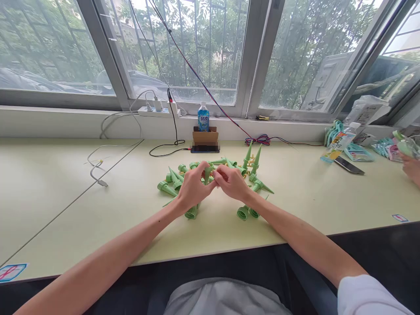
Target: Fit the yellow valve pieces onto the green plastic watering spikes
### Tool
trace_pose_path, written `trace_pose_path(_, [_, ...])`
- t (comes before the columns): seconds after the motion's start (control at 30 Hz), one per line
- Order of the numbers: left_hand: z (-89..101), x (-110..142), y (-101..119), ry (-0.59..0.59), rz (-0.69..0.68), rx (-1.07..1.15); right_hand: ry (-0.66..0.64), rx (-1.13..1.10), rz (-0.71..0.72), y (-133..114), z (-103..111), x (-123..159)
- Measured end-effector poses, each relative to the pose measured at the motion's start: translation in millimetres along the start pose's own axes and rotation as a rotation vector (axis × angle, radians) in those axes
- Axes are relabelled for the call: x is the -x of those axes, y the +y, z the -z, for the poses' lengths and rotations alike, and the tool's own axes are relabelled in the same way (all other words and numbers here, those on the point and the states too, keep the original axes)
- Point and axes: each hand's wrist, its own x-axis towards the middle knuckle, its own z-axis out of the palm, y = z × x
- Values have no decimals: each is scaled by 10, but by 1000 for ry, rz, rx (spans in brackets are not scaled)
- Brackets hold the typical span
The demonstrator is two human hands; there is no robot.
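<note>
My left hand [196,186] is closed around a green plastic cone-shaped spike with a wide collar [208,172], held just above the table. Beside it, my right hand [232,181] has its fingertips pinched together against the spike's side; whatever they grip is too small and hidden to name. Similar green spikes lie around both hands: some on their sides to the left [166,188], others with open threaded ends toward me [243,213]. Two stand point up [257,159] at the back right, near small yellow plastic pieces [251,161].
Behind the spikes are a phone [205,149], a small cardboard box [205,136] and a blue-labelled bottle [203,117]. Cables [98,168] run across the left and back. At right lie another bottle [341,142], a dark phone [349,165] and another person's hand [412,168].
</note>
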Motion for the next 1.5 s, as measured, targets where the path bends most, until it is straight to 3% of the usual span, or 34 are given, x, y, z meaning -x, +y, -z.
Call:
trace_pose_path(0.4, [-18,5,4,2,-15,-37,-38,53,53,19,3,-1])
trace_pose_path(1.5, [-25,18,27,14,-19,3,-51,37,22,-1,5,-3])
